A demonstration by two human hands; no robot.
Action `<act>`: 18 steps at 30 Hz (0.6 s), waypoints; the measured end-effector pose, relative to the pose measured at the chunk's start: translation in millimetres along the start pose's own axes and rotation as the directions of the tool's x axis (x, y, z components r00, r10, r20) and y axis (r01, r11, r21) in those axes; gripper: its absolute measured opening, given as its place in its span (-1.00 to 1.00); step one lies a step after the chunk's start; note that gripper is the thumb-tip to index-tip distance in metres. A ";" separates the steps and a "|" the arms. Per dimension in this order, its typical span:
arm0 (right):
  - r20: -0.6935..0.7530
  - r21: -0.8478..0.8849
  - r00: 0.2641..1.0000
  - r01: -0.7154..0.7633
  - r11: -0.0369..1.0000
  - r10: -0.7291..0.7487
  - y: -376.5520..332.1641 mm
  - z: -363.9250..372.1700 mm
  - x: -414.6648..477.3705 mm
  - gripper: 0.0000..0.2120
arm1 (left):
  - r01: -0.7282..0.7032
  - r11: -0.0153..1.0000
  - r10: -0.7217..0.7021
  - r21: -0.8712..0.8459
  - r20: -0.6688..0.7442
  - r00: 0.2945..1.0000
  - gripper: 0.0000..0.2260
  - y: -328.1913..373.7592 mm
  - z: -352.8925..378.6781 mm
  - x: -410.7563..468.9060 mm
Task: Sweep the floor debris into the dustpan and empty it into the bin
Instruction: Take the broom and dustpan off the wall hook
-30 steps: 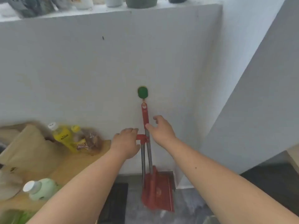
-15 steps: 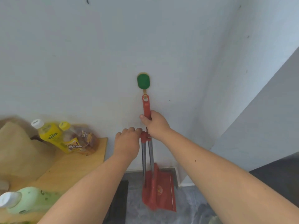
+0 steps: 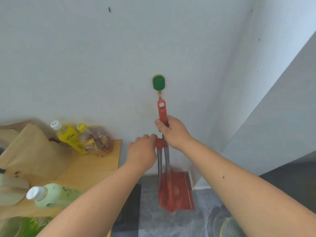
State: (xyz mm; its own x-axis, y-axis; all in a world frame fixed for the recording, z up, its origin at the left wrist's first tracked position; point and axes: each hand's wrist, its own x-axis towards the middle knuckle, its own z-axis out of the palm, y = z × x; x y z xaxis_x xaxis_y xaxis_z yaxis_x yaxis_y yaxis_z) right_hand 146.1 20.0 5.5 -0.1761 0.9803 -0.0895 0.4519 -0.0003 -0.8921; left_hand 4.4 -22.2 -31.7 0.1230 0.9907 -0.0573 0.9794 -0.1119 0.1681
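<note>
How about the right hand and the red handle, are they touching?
Touching. The head view shows the right hand gripping the red handle, thumb wrapped across its front.

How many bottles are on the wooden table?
3: a yellow bottle with a white cap at the back, a yellow-capped bottle beside it, and a pale green bottle nearer the front. Others may hide behind the paper bag.

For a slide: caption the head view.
Right hand grips the red handle below a green hook; left hand at the clip.
</note>
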 end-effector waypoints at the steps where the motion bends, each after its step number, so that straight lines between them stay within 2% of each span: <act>1: -0.023 0.049 1.000 -0.002 0.999 0.003 1.5 0.0 -10.1 -0.68 | 0.009 0.999 -0.008 -0.036 0.035 0.999 -0.89 4.1 -3.2 -6.8; 4: -0.101 0.210 0.994 -0.008 0.978 0.029 2.4 1.7 -43.9 -0.60 | 0.053 0.995 -0.035 -0.085 0.200 0.979 -0.69 20.4 -11.0 -31.2; 6: -0.144 0.310 0.986 -0.030 0.950 0.079 -0.1 3.1 -64.1 -0.59 | 0.114 0.970 -0.060 -0.214 0.243 0.968 -0.64 27.7 -11.2 -50.4; 8: -0.175 0.357 0.978 -0.046 0.933 0.116 -3.8 4.5 -79.0 -0.56 | 0.167 0.930 -0.089 -0.326 0.242 0.966 -0.62 31.1 -9.0 -75.5; 13: -0.194 0.369 0.977 -0.007 0.929 0.084 -15.2 21.3 -117.8 -0.44 | 0.288 0.823 -0.191 -0.489 0.240 0.952 -0.65 50.4 -15.3 -138.5; 18: -0.345 0.437 0.908 -0.067 0.897 0.236 -24.4 -1.2 -144.0 -0.62 | 0.380 0.771 -0.297 -0.511 0.241 0.924 -0.66 34.3 -10.2 -230.3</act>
State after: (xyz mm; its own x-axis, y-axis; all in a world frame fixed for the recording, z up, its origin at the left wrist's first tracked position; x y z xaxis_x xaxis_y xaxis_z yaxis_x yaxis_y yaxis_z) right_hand 161.4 -120.9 40.6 0.2489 0.9585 -0.1389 0.0344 -0.1521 -0.9878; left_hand 8.1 -253.5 -2.7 -0.1383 0.9304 -0.3395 0.7203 0.3298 0.6102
